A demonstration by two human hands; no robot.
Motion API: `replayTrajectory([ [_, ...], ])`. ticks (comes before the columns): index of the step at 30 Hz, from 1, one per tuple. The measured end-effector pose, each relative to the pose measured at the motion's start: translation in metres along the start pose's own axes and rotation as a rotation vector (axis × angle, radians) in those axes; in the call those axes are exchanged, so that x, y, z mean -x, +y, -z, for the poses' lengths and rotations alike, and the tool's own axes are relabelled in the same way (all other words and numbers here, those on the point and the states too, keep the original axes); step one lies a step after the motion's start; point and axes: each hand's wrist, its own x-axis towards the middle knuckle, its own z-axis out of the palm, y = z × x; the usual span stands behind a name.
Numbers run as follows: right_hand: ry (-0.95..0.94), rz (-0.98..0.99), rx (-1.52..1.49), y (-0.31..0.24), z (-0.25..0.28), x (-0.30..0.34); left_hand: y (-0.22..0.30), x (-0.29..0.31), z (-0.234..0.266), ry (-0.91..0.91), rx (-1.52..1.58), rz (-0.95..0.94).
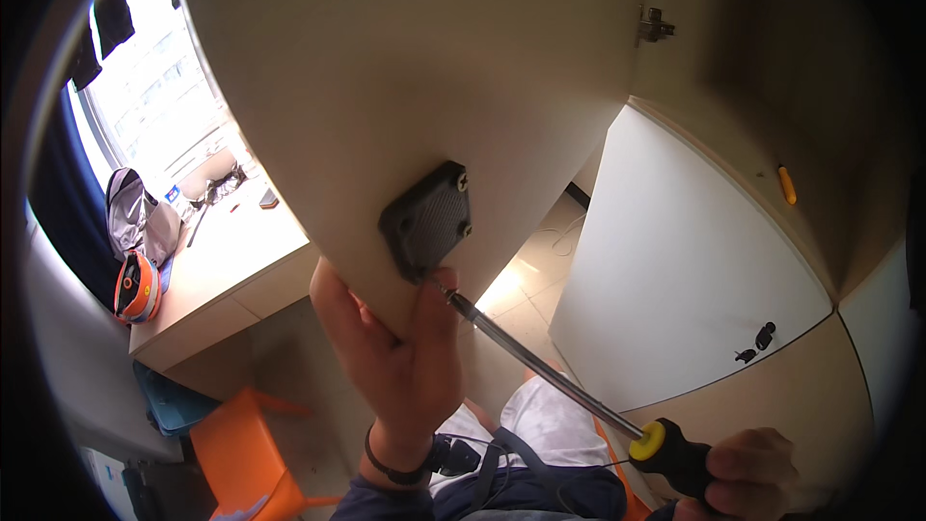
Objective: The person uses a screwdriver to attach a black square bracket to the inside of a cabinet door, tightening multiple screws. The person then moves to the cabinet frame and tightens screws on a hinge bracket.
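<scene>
My right hand (757,473) is closed round the black and yellow handle of a long screwdriver (540,367) at the lower right. Its shaft slants up and left to the bottom corner of a black textured plate (439,217), where the tip meets a small fastener beside my thumb. The plate lies against a pale cabinet door (386,68); a screw head shows in its upper right corner. My left hand (410,367) clasps the door's lower edge, thumb on the plate side near the tip. Its other fingers are partly hidden behind the door.
A metal hinge (656,29) sits at the door's right. An orange-handled tool (787,185) and small black parts (757,342) lie on cabinet surfaces to the right. Left are a desk (222,270), a grey bag (140,212) and an orange chair (241,453).
</scene>
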Motion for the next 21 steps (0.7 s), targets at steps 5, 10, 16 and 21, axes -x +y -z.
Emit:
replayTrajectory([
  [5, 0.068, 0.020, 0.040, -0.003, -0.003, 0.002, 0.001, 0.003, -0.002, -0.009, -0.033, -0.027],
  [10, 0.076, 0.019, 0.086, -0.011, 0.002, 0.002, 0.009, 0.008, -0.008, -0.001, -0.077, -0.014],
  [16, 0.041, 0.013, 0.215, -0.037, 0.010, 0.004, 0.015, 0.016, -0.015, -0.025, -0.057, -0.023],
  [21, -0.059, -0.056, 0.316, -0.066, 0.026, 0.006, 0.022, 0.028, -0.028, -0.034, -0.059, -0.063],
])
